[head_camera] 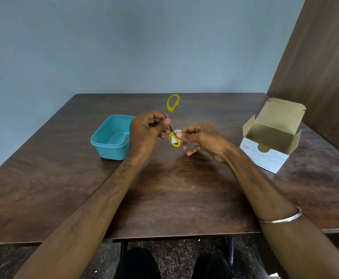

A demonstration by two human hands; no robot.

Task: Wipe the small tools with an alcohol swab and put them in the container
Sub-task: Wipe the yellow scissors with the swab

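Small scissors [173,103] with yellow handle loops are held above the table's middle, spread wide, one loop up and one down. My left hand [147,130] grips them by the blades, which are mostly hidden in its fingers. My right hand [200,138] pinches a white alcohol swab [174,139] against the lower yellow loop. A teal plastic container [112,137] stands just left of my left hand; what shows of its inside is bare.
An open white box of alcohol swabs [269,146] with its flap raised stands at the right on the dark wooden table [174,188]. A brown panel rises along the right side, a grey-blue wall behind. My knees show below the front edge.
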